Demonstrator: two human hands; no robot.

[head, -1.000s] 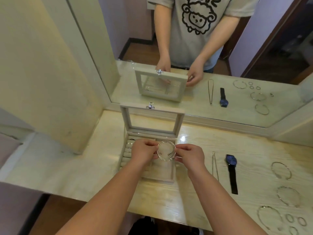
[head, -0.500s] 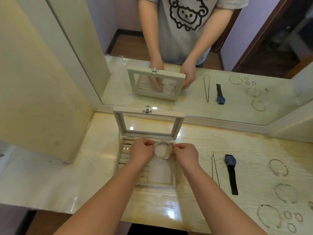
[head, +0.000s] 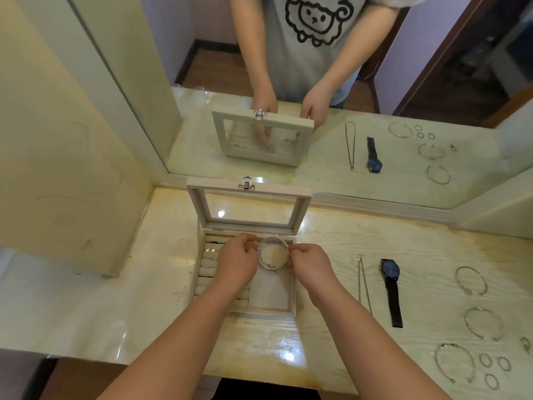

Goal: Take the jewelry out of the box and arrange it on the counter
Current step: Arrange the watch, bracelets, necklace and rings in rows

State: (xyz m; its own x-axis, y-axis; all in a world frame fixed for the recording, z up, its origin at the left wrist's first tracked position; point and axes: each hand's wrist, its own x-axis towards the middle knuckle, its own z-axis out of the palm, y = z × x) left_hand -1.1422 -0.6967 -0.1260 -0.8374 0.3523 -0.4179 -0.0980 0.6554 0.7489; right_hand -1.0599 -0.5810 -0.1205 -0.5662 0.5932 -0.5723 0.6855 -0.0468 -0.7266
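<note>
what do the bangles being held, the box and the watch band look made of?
Bangles: silvery metal, polished; bright glints along the rims. Box: pale fabric-like covering, maybe velvet, matte, no glare. Lid pane: clear glass or plastic; the counter shows through it. Watch band: black, matte; leather or fine mesh, too small to tell.

A grey short-sleeved T-shirt (head: 302, 70) carries a black sheep drawing (head: 318, 17).

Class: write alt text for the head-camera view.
The left hand and right hand pinch silver bangles over an open jewelry box on a counter. To its right lie a necklace, a watch, three bracelets and small rings.
</note>
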